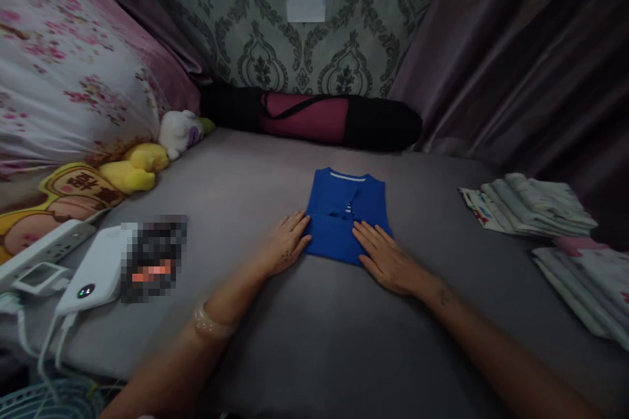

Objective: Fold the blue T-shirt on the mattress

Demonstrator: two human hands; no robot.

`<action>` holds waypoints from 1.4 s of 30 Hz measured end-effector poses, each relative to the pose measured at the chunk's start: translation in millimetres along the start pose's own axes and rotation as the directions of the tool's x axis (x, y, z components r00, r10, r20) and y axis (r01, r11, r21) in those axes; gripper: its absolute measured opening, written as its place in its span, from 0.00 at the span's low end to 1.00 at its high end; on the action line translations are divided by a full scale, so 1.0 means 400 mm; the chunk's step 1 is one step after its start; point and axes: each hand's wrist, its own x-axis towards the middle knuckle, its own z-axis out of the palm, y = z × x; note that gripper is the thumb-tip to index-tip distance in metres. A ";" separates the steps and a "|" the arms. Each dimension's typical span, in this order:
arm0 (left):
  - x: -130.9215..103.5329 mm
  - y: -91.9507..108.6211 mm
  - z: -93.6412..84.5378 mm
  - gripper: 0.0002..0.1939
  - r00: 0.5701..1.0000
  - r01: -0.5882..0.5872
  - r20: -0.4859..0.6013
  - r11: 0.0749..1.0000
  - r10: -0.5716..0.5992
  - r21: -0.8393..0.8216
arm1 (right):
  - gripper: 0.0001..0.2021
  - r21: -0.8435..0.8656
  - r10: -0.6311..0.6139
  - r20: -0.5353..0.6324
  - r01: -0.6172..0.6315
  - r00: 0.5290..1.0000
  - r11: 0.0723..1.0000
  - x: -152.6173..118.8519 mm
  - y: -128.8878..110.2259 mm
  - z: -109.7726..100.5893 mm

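A blue shirt (339, 236) lies folded into a small, nearly rectangular bundle on the grey bed sheet (314, 334). Its neckline, with a pale band inside, faces away from me, and a small striped detail shows near the middle. My left hand (287, 245) rests at the shirt's left edge with the fingers stretched out, the tips touching the fabric. On the right side, my right hand (386, 255) lies flat with extended fingers over the shirt's near right part. Neither hand grips the cloth.
Folded cloths (535, 206) are stacked at the right, with another folded pile (590, 281) nearer. A long black and maroon bag (304, 119) lies along the wall. At left are plush toys (140, 163), a power strip (54, 252) and a white power bank (98, 268) with cables.
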 end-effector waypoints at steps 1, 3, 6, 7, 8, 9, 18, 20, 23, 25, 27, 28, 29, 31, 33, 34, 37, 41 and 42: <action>0.000 0.000 0.000 0.29 1.000 0.002 0.008 1.000 -0.002 0.003 | 0.28 0.013 -0.001 0.014 0.001 1.000 1.000 -0.002 0.004 0.006; 0.000 -0.001 0.000 0.28 1.000 0.006 0.013 1.000 -0.006 0.000 | 0.28 0.040 -0.002 0.030 0.001 1.000 0.999 -0.009 0.011 0.011; 0.001 -0.004 0.001 0.28 1.000 0.005 -0.004 1.000 -0.005 -0.022 | 0.28 0.064 -0.003 0.033 0.001 0.999 0.998 -0.013 0.015 0.003; 0.001 -0.006 0.002 0.28 1.000 0.005 -0.012 1.000 -0.005 -0.030 | 0.28 0.061 -0.004 0.037 0.002 0.999 0.998 -0.011 0.013 -0.002; 0.001 -0.007 0.002 0.28 1.000 0.004 -0.019 0.999 -0.005 -0.039 | 0.28 0.053 -0.007 0.037 0.005 0.999 0.999 -0.006 0.008 -0.008; 0.002 -0.008 0.003 0.27 1.000 0.000 -0.029 0.999 -0.002 -0.048 | 0.28 0.043 -0.012 0.035 0.011 0.999 0.999 0.003 0.000 -0.015; 0.000 -0.014 -0.001 0.24 0.989 -0.025 -0.146 0.991 0.005 -0.133 | 0.29 0.068 -0.170 0.007 0.169 0.985 0.983 0.132 -0.093 0.020; 0.000 -0.019 -0.001 0.23 0.990 -0.024 -0.141 0.989 0.003 -0.149 | 0.29 0.087 -0.164 0.022 0.161 0.986 0.983 0.134 -0.089 0.034; 0.001 -0.028 0.004 0.21 0.986 -0.029 -0.166 0.986 0.002 -0.164 | 0.29 0.108 -0.155 0.043 0.149 0.987 0.983 0.131 -0.087 0.031; 0.001 -0.033 0.008 0.21 0.981 -0.028 -0.196 0.985 -0.006 -0.171 | 0.28 0.104 -0.124 0.041 0.119 0.991 0.987 0.141 -0.098 0.017; 0.001 -0.037 0.011 0.21 0.973 -0.026 -0.230 0.983 -0.017 -0.184 | 0.25 0.070 -0.078 0.005 0.078 0.997 0.994 0.166 -0.120 0.004; 0.001 -0.039 0.011 0.21 0.968 -0.024 -0.248 0.981 -0.025 -0.193 | 0.25 0.049 -0.067 -0.020 0.068 0.998 0.997 0.183 -0.133 0.001; 0.001 -0.041 0.010 0.21 0.963 -0.019 -0.268 0.979 -0.037 -0.201 | 0.25 0.031 -0.069 -0.044 0.070 0.997 0.997 0.200 -0.146 0.002; 0.001 -0.044 0.007 0.20 0.949 0.003 -0.307 0.976 -0.071 -0.218 | 0.26 0.018 -0.095 -0.061 0.096 0.994 0.995 0.234 -0.168 0.013; 0.001 -0.047 0.004 0.19 0.933 0.035 -0.341 0.972 -0.115 -0.231 | 0.29 0.034 -0.104 -0.034 0.106 0.994 0.994 0.258 -0.180 0.035; 0.002 -0.048 0.002 0.19 0.925 0.050 -0.356 0.970 -0.136 -0.240 | 0.30 0.044 -0.099 -0.015 0.099 0.995 0.994 0.265 -0.183 0.047; 0.003 -0.047 -0.003 0.19 0.913 0.063 -0.375 0.962 -0.163 -0.265 | 0.30 0.067 -0.081 0.020 0.079 0.997 0.995 0.272 -0.183 0.072; 0.005 -0.035 -0.008 0.18 0.924 0.027 -0.361 0.962 -0.127 -0.270 | 0.30 0.126 -0.091 0.016 0.088 0.996 0.988 0.267 -0.176 0.075; 0.004 -0.031 -0.009 0.19 0.929 0.012 -0.353 0.962 -0.111 -0.273 | 0.30 0.153 -0.092 0.013 0.089 0.996 0.984 0.262 -0.174 0.072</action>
